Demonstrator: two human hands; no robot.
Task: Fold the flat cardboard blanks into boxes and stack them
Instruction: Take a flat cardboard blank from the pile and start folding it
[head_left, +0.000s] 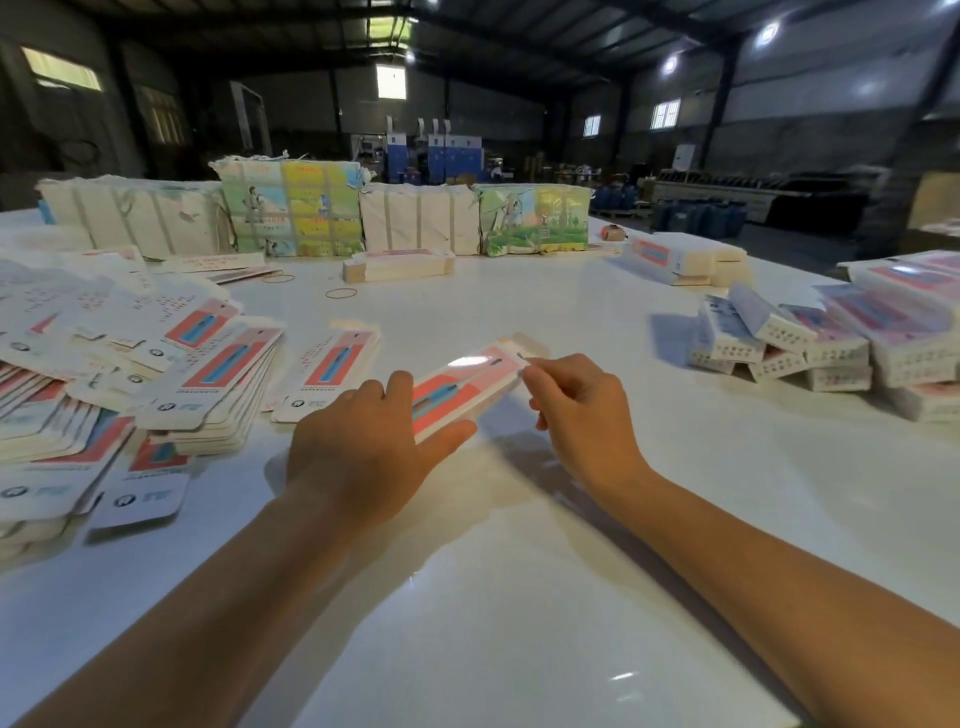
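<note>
A long narrow box (467, 384), white with a red and blue print, is held slanted just above the white table (519, 597). My left hand (363, 447) grips its near end, fingers over the top and thumb along the lower side. My right hand (576, 410) pinches the flap at its far end. A single flat blank (327, 371) lies to the left of the box. A big loose heap of flat blanks (104, 374) covers the left of the table. Folded boxes (810, 343) are piled at the right.
Wrapped bundles (291, 208) line the far edge of the table, with a banded pack of blanks (397, 266) in front of them. Rubber bands (341, 293) lie near it. More stacked boxes (675, 260) sit at the far right. A dim warehouse lies beyond.
</note>
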